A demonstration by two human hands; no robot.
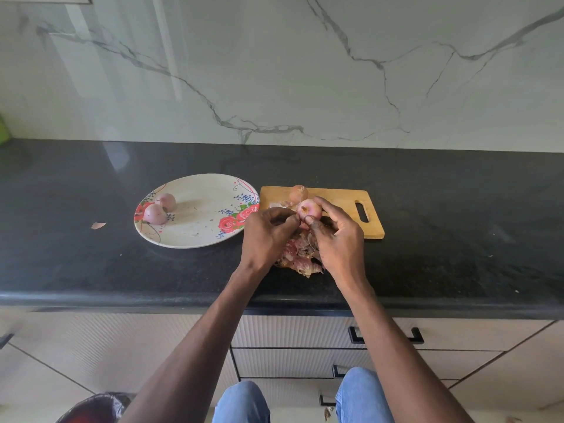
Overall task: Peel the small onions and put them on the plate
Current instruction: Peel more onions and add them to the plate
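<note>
Meanwhile the right hand (pixel 337 239) grips a small pink half-peeled onion (pixel 309 210) above the wooden cutting board (pixel 341 203) while the left hand (pixel 268 232) pinches its skin.

You face a white marble-veined wall (pixel 305 71), glossy with daylight reflections. Below it, a black speckled table (pixel 457 209). Beige ribbed drawers (pixel 293 331) with black handles (pixel 386 338); pale tiled floor (pixel 45 377).

text: none readable | labels: none | plate (pixel 195 184): rose pattern only, no lettering
</note>
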